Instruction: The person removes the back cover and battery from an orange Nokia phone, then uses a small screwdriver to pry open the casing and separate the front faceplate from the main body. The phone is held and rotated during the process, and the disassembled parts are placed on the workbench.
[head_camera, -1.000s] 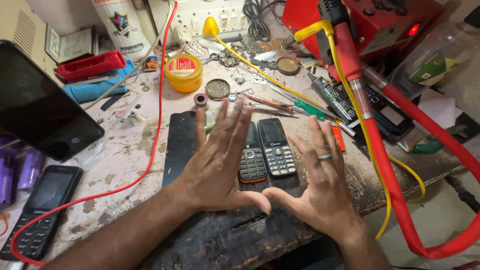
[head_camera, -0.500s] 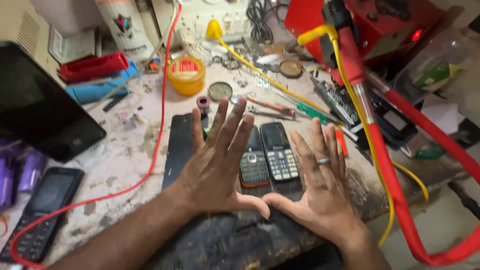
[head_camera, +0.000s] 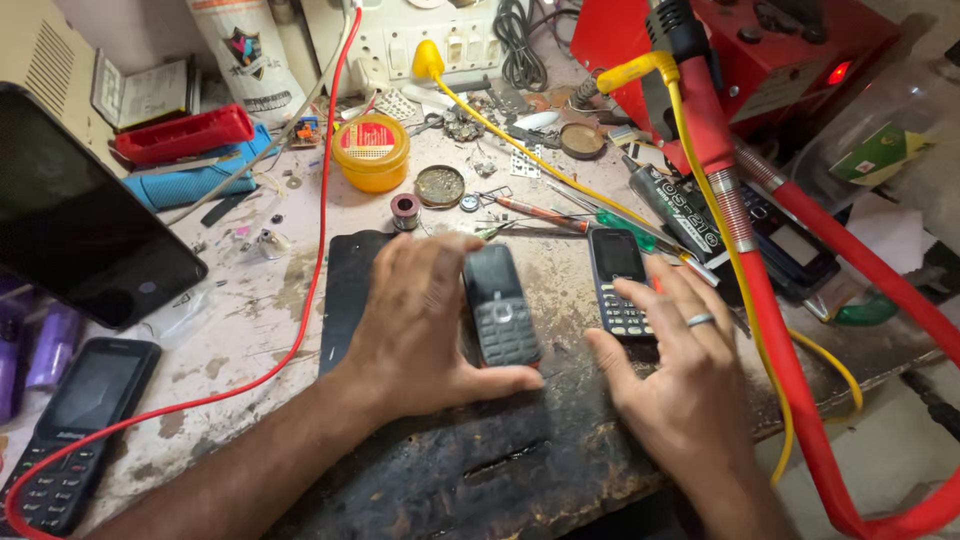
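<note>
Two small keypad phones lie on the worn, stained workbench (head_camera: 250, 330). My left hand (head_camera: 425, 325) curls around the grey keypad phone (head_camera: 498, 305), fingers at its left edge and thumb under its bottom end. My right hand (head_camera: 680, 380), with a ring on one finger, has its fingertips on the lower half of the black keypad phone (head_camera: 617, 270), and its thumb sits by the bottom left corner. The two phones are a hand's width apart.
A black flat panel (head_camera: 345, 290) lies under my left wrist. A dark tablet (head_camera: 80, 230) and another keypad phone (head_camera: 80, 430) are at the left. A yellow tin (head_camera: 370, 150), screwdrivers (head_camera: 540, 212), a red wire (head_camera: 322, 200), a red-hosed tool (head_camera: 720, 160) and a red station (head_camera: 790, 50) crowd the back and right.
Both hands were flat and open on either side of the two phones lying together. Now each hand is on one phone, and the phones have been drawn apart, left and right.
</note>
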